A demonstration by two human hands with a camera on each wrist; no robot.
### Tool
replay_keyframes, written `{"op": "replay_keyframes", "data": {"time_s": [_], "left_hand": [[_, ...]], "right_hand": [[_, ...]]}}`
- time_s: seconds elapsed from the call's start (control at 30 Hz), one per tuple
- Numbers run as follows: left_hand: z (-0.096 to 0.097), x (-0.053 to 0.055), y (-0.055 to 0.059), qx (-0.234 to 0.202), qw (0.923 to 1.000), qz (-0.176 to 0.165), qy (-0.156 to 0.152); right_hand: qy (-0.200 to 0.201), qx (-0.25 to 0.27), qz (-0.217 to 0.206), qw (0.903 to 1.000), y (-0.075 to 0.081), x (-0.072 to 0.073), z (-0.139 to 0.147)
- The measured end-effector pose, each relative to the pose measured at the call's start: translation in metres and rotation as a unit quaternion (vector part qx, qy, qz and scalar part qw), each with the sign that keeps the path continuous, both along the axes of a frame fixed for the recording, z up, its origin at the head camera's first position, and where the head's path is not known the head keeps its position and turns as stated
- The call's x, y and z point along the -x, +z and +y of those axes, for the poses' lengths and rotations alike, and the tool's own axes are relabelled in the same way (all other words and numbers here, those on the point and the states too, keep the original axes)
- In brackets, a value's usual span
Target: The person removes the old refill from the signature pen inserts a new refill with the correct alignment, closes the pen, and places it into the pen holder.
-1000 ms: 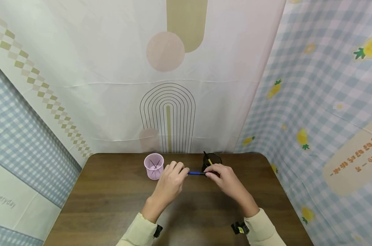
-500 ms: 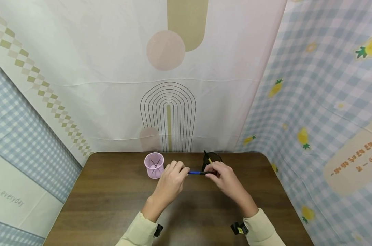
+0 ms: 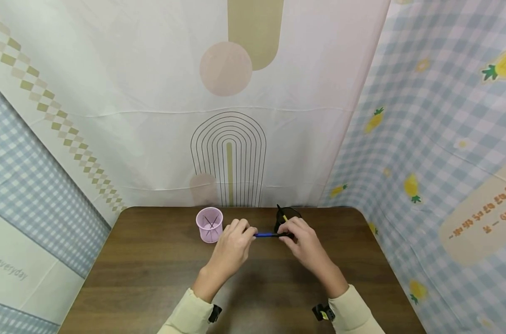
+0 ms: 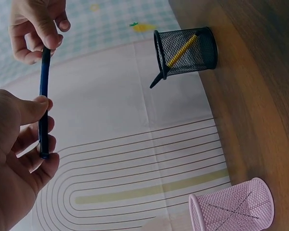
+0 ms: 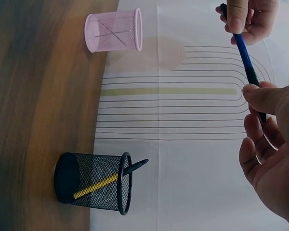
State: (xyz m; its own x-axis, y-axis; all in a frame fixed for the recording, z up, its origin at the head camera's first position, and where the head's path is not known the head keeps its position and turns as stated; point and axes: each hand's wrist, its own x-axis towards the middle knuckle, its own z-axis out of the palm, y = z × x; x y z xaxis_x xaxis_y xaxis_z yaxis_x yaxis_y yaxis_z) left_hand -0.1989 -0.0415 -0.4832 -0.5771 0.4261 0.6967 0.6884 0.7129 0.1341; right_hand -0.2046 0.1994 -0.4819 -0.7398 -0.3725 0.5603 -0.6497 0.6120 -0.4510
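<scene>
A slim pen (image 3: 264, 235) with a blue barrel and a black end lies level between my two hands, above the table. My left hand (image 3: 233, 248) pinches its blue end between thumb and fingers. At the black end, my right hand (image 3: 306, 243) holds it with the thumb across from curled fingers, as the right wrist view shows. Just behind the right hand stands a black mesh pen cup (image 5: 67, 178), with a yellow-and-black pen (image 5: 97, 186) leaning in it. A pink mesh cup (image 3: 209, 236) is close beside the left hand.
Thin dark crossed lines (image 5: 113, 32) show in the pink cup; I cannot tell what they are. Both cups stand near the back edge of the brown wooden table (image 3: 152, 260). Printed cloth (image 3: 152, 139) hangs behind the table, and checked cloth (image 3: 403, 185) at the right.
The right hand's fingers have shifted slightly on the pen, and a little more of its black end shows. The left hand and both cups have stayed in place.
</scene>
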Motion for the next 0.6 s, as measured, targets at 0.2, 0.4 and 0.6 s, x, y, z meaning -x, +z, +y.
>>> {"op": "replay_keyframes", "data": {"time_s": [0.2,0.4,0.6], "left_hand": [[-0.0005,0.0002,-0.0008,-0.003,1.0,-0.007,-0.005],[-0.0003,0.0014,-0.0022,-0.008,0.9999,-0.006,-0.006],[-0.0009,0.0015,-0.0018,-0.007,0.9999,-0.005,-0.007]], "right_hand": [[0.0,0.008,0.006,1.0,-0.0023,0.001,-0.0011],[0.0,0.018,-0.003,0.9998,-0.0038,0.0009,-0.0008],[-0.008,-0.001,-0.015,0.9999,-0.0013,-0.001,0.0001]]}}
